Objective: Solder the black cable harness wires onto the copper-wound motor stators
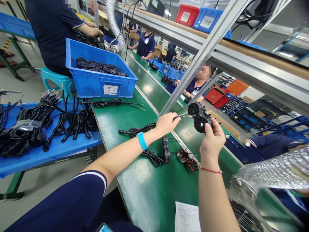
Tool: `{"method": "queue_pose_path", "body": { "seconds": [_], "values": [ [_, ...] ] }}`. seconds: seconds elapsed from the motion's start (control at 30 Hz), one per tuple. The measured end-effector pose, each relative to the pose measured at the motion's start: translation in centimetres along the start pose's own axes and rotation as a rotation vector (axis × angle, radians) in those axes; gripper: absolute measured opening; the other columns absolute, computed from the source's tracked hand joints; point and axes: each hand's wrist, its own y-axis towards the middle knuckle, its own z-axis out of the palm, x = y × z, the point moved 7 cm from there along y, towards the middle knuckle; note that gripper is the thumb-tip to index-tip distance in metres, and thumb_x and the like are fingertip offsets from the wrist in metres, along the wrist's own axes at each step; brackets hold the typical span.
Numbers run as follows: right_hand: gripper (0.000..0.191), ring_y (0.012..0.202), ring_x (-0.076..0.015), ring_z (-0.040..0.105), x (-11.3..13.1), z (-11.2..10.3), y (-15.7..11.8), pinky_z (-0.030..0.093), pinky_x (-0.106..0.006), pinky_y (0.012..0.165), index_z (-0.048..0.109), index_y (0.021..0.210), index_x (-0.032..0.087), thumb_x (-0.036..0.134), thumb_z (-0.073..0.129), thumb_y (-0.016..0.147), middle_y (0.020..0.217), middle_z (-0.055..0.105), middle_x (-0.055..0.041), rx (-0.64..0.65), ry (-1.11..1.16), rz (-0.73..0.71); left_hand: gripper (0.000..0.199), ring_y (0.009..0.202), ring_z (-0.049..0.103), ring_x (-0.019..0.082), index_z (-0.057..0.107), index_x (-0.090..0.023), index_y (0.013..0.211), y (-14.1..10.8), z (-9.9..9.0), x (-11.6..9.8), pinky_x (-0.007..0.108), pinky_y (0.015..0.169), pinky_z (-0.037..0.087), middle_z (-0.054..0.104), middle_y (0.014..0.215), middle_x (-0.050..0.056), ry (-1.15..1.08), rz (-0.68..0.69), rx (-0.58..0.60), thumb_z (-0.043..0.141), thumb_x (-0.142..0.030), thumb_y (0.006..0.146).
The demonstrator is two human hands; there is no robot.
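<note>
My left hand (pixel 167 123), with a blue band on its wrist, pinches a black cable whose thin coloured wires (pixel 185 115) fan out toward a black two-lobed housing (pixel 199 118). That housing is in my right hand (pixel 213 135), raised above the green bench; the wire ends reach its near face. Below my hands, a coiled black cable (pixel 154 158) lies by another black housing (pixel 166 149) standing on edge. Two round metal parts with orange-red and black rings (pixel 188 161) sit beside it. A further cable bundle (pixel 135 130) rests under my left forearm.
A blue bin (pixel 101 84) of black parts stands at the bench's far left. Cable bundles fill a blue tray (pixel 96 138) at left. A metal post (pixel 180 86) rises just beyond my hands. Paper (pixel 187 217) lies near. Silver duct (pixel 275 167) at right; people sit beyond.
</note>
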Motion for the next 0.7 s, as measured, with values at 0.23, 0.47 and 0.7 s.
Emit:
{"method": "queue_pose_path", "body": {
  "seconds": [0.23,0.47,0.7],
  "values": [
    [0.049,0.100,-0.0227,0.063,0.05,0.23,-0.52,0.052,-0.040,0.090,0.063,0.122,0.013,0.034,0.064,0.078,0.113,0.066,-0.0111,0.008,-0.065,-0.020,0.028,0.086,0.062,0.017,0.062,-0.021,0.092,-0.08,0.21,-0.16,0.025,0.066,0.040,0.067,0.093,0.002,0.024,-0.023,-0.011,0.042,-0.040,0.095],
    [0.049,0.099,-0.0231,0.063,0.11,0.21,-0.55,0.052,-0.040,0.090,0.063,0.122,0.013,0.033,0.065,0.078,0.111,0.067,-0.0110,-0.016,-0.114,-0.039,0.029,0.087,0.062,0.017,0.061,-0.021,0.091,-0.06,-0.23,-0.16,0.026,0.066,0.039,0.067,0.092,0.002,0.033,-0.021,-0.035,0.040,-0.040,0.096],
    [0.048,0.099,-0.0234,0.063,0.09,0.35,-0.75,0.052,-0.039,0.090,0.063,0.122,0.012,0.031,0.065,0.079,0.110,0.067,-0.0114,-0.021,-0.125,-0.051,0.028,0.087,0.062,0.017,0.061,-0.021,0.091,-0.21,-0.21,-0.26,0.025,0.067,0.040,0.066,0.092,0.002,0.041,-0.020,-0.042,0.040,-0.040,0.096]
  ]
}}
